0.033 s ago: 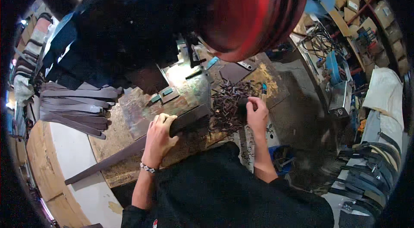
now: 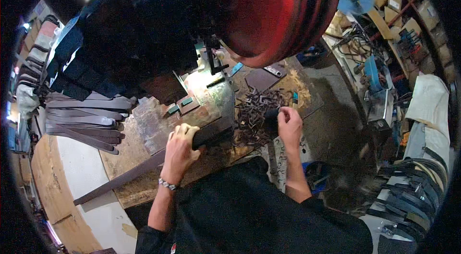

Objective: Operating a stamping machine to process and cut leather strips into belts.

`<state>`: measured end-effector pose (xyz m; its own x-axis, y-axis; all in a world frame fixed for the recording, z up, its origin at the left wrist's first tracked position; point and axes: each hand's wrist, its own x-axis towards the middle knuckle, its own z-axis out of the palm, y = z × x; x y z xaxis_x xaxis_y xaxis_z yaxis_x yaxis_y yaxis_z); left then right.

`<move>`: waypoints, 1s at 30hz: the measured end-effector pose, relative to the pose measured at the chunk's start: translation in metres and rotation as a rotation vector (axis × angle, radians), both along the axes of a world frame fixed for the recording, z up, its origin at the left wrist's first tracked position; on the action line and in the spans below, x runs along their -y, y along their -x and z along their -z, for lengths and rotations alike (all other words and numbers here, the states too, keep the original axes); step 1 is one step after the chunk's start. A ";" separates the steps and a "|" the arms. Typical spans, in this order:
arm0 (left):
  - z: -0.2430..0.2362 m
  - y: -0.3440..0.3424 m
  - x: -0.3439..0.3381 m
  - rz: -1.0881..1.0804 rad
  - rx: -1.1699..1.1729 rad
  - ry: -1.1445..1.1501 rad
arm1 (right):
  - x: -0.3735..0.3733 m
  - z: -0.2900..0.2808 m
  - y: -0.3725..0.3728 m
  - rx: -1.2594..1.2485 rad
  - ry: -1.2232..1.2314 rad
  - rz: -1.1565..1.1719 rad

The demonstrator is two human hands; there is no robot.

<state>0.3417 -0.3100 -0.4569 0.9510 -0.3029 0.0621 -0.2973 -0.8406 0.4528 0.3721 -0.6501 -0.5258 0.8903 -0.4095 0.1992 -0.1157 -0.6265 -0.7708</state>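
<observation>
Dark grey-brown, the long strip [image 2: 129, 175] lies slantwise over the worktable [image 2: 115, 160] in the head view, its near end out to the left and its far part running under the person's left hand [image 2: 180, 151], toward the lit patch below the machine. From where I stand, this looks like the handling step: strip steadied on one side, a small piece dealt with on the other. I'd say the next move calls for the left fingers to hold the strip flat and straight, and for the right to mind where that piece goes, since the scraps [image 2: 257, 105] crowd right beside it.

As for the hands, the left is partly closed, fingers bent over the strip and the thumb down on the near side; how hard it presses I can't tell. Over at the edge of the scraps, the right hand [image 2: 290, 122] is nearly closed, thumb and forefinger brought together in what looks like a pinch on a dark piece [image 2: 272, 115]. Whether that piece joins the strip I can't make out. Above both looms the big red wheel [image 2: 273, 14], well apart from the fingers; more strips [image 2: 86, 115] lie piled to the left.
</observation>
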 end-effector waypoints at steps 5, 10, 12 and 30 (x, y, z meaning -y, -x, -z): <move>0.008 -0.021 0.017 0.042 0.053 -0.164 | 0.020 0.001 0.005 -0.093 0.348 -0.036; 0.014 -0.023 0.015 0.058 0.053 -0.133 | -0.025 -0.018 0.009 -0.048 -0.149 -0.206; 0.013 -0.025 0.018 0.069 0.043 -0.102 | -0.054 -0.014 0.009 -0.082 -0.253 -0.324; 0.024 0.001 0.022 0.052 0.122 -0.145 | -0.104 -0.039 0.032 -0.444 -0.536 -0.352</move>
